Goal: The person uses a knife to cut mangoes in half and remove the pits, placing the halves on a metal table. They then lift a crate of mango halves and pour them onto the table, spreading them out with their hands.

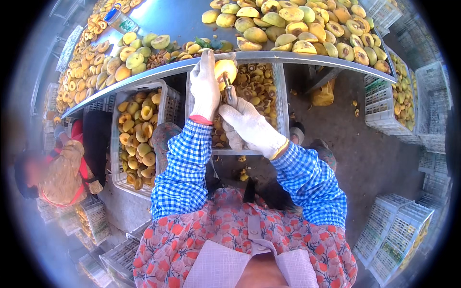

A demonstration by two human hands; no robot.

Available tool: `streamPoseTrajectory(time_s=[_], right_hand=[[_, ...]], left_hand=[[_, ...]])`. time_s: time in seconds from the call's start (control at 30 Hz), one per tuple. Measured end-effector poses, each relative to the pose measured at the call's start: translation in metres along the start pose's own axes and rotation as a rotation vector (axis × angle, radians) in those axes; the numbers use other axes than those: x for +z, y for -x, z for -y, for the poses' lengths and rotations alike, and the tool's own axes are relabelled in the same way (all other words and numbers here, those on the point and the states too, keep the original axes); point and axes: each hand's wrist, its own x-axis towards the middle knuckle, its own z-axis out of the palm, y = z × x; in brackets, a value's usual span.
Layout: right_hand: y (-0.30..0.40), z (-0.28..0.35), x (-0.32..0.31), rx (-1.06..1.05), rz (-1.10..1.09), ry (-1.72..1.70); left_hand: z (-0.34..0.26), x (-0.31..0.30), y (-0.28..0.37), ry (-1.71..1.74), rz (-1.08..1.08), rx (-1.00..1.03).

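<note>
Both my hands wear pale knit gloves and meet just below the front edge of a metal table. My left hand grips a yellow halved fruit, its cut face turned to my right hand. In my right hand is a small metal pitting tool, its tip against the middle of the fruit. Under my hands stands a plastic crate holding fruit scraps and dark pits. My right hand's fingers hide part of the tool's handle.
Many fruit halves pile along the table, with a blue-capped jar at the left. A crate of fruit halves stands left of my knees. Another person sits at the left. Stacked crates stand at the right.
</note>
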Motion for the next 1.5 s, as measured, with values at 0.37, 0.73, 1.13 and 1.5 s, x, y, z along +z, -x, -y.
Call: streamPoseTrajectory(time_s=[0.37,0.73,1.13,1.5], right_hand=[[0.006,0.005,-0.018,0.163,0.336,-0.303],[-0.006,-0.002,-0.025,0.295,0.485,-0.505],[-0.005,-0.004,-0.004,0.258,0.411,-0.308],[-0.010,-0.006,-0.009,0.331,0.539,-0.370]], left_hand=[[-0.014,-0.013,-0.003,0.128,0.209,-0.186],[0.008,-0.029,-0.020,-0.061,0.176,-0.122],[0.005,-0.044,-0.007,0.059,0.086,-0.116],[-0.003,-0.059,-0.004,0.424,0.266,-0.471]])
